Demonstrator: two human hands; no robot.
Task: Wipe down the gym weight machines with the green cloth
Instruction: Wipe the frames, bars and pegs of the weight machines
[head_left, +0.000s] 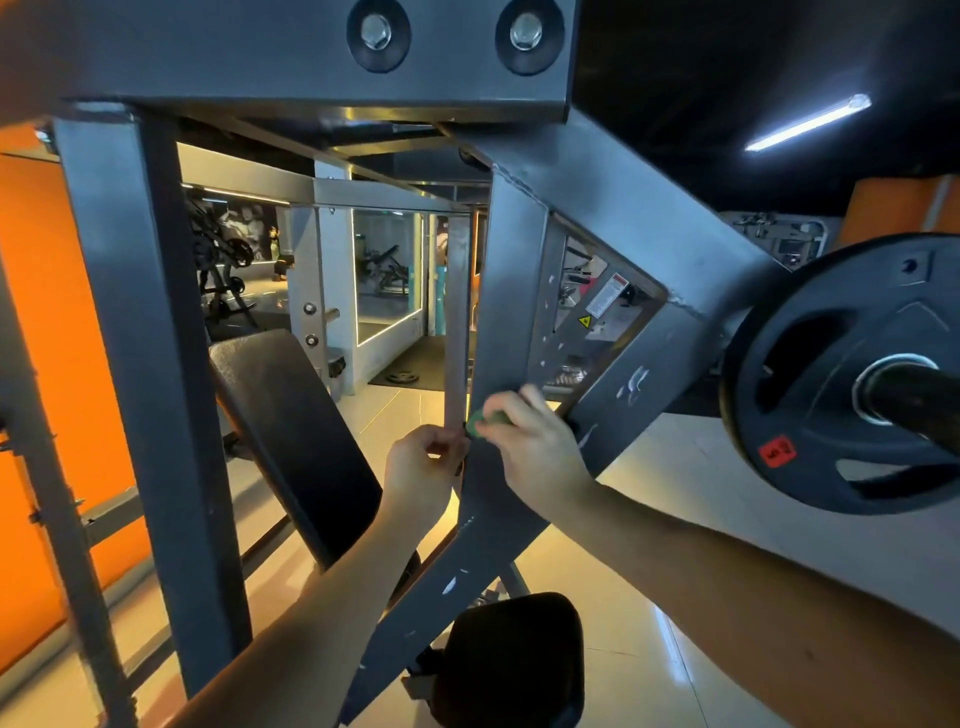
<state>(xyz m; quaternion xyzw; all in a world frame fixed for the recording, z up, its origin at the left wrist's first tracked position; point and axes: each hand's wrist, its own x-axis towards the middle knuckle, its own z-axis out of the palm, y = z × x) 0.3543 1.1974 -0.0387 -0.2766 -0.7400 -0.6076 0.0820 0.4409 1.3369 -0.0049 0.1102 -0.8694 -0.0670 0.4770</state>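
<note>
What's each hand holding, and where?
Right hand grips the bunched green cloth, its end poking from the fist. Left hand seems to pinch the grey frame edge.

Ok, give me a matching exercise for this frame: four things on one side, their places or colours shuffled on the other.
1. green cloth
2. weight plate
3. seat pad
4. wall

A. orange, far left
B. on the bar at right
C. in the right hand, against the grey frame
D. black, bottom centre

Pairs: 1-C, 2-B, 3-D, 4-A
</note>
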